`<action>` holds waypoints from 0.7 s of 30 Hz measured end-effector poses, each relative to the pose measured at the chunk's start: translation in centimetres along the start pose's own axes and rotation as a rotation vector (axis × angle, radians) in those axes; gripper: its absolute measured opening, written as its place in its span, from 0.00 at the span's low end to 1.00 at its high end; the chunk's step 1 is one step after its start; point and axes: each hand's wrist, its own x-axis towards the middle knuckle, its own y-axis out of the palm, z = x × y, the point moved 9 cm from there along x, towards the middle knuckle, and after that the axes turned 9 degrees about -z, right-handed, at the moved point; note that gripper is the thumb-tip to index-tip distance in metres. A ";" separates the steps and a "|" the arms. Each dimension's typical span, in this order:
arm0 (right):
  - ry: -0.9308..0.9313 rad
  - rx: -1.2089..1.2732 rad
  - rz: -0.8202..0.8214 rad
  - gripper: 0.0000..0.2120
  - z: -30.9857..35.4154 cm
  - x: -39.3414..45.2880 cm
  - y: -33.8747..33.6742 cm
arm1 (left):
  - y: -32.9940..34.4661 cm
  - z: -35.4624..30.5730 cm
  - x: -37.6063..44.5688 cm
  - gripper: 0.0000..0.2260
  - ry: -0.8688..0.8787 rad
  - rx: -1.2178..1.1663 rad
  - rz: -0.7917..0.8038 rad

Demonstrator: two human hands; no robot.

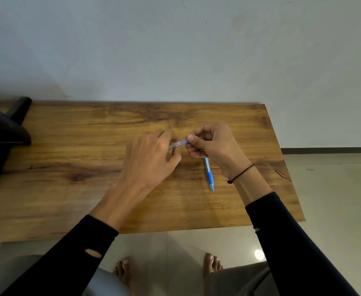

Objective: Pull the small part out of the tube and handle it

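Two hands meet above your desk: left hand and right hand each pinch one end of a clear pen barrel. Keep both grips aligned; a blue pen lies beside your right wrist.

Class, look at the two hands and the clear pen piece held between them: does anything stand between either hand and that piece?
Nothing visible does. The left hand and right hand both pinch the clear pen piece directly, above the wooden table. The blue pen lies apart, beneath the right hand.

blue pen, brown woodgrain table
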 end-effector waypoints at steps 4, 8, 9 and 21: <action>0.020 -0.024 -0.027 0.05 -0.6 0.1 0.3 | -0.1 -0.4 -0.1 0.08 0.060 0.007 -0.006; 0.020 -0.158 -0.078 0.06 -1.0 0.5 0.1 | 0.0 -0.4 -0.1 0.08 0.091 0.045 0.002; 0.024 -0.172 -0.085 0.07 -1.1 0.6 0.2 | 0.0 -0.4 -0.2 0.08 0.093 0.044 0.005; -0.098 -0.532 -0.146 0.07 -1.1 0.4 1.1 | -1.3 2.4 -0.1 0.14 0.037 0.023 -0.039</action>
